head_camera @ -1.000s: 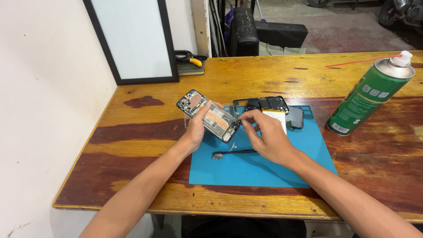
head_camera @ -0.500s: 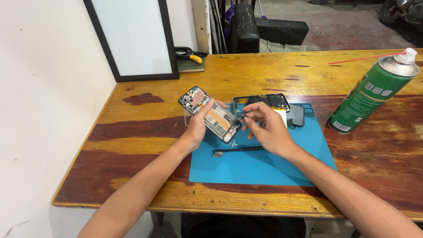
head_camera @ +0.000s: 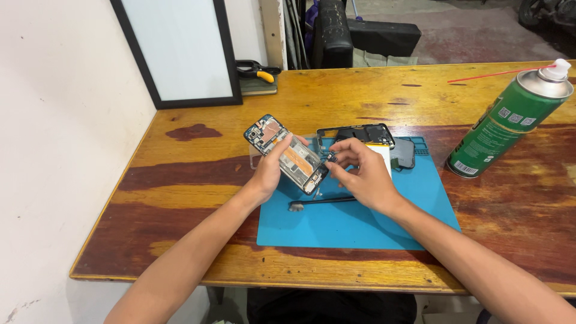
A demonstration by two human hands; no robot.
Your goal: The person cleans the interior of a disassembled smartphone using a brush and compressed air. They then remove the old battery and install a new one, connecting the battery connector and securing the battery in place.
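Above the blue mat (head_camera: 360, 225), an opened phone (head_camera: 287, 153) is gripped by the left hand (head_camera: 269, 171). A small part (head_camera: 330, 158) at its lower edge is pinched by the right hand (head_camera: 363, 174).

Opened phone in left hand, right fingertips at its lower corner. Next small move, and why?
Probably ease the small part at the lower corner free. The left hand holds the opened phone tilted above the blue mat, and the right hand pinches something tiny at that corner; what it is cannot be told. The black tool lies unused on the mat.

Wooden table (head_camera: 360, 90); white wall (head_camera: 54, 120) (plain)
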